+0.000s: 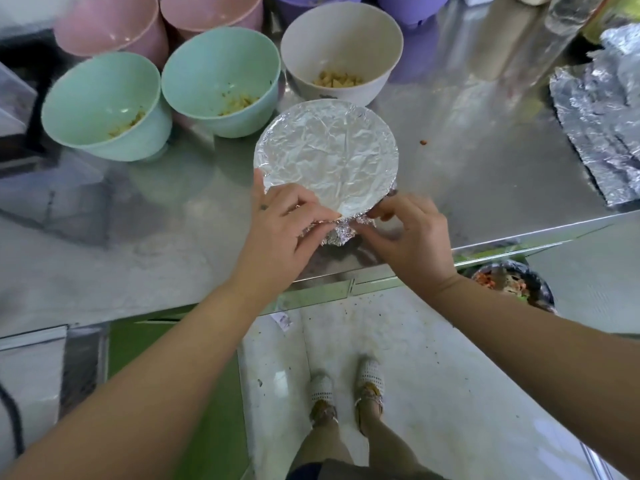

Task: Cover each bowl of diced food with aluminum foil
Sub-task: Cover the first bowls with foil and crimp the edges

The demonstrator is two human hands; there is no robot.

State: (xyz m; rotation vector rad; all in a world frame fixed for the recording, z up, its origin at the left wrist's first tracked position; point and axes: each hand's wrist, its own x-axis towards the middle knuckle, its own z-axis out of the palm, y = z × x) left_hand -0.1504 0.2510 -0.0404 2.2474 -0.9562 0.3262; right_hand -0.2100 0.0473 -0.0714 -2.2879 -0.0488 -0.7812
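Note:
A bowl wrapped in crinkled aluminum foil stands near the front edge of the steel counter. My left hand and my right hand both pinch the foil's loose corner at the bowl's near rim. Behind it stand uncovered bowls with diced food: two mint green bowls and a cream bowl. Loose foil sheets lie at the right edge of the counter.
Pink bowls and purple bowls stand at the back. A clear roll or bottle sits at the back right. A dark bin with scraps stands below the counter at right. A small crumb lies on the counter.

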